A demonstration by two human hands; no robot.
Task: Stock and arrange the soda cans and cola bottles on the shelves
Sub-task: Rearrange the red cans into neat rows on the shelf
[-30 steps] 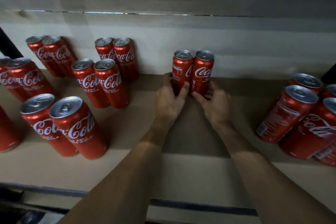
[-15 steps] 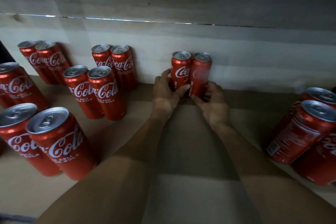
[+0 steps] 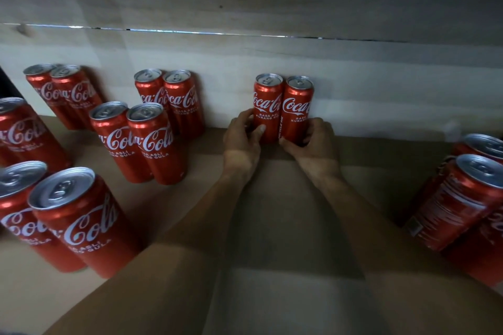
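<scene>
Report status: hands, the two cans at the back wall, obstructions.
Left hand grips left can, right hand grips right can. Both upright, side by side, at back wall. Other cans stand apart on both sides, none in the way.

Arms stretched fwd; L hand (image 3: 241, 143) grips left can (image 3: 268, 102), R hand (image 3: 317, 145) grips right can (image 3: 297, 109).

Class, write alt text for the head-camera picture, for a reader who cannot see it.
A person's left hand and right hand each grip one can of a pair of red cola cans standing upright by the back wall of a shelf. More red cans stand in pairs to the left, and others cluster at the right edge.
</scene>
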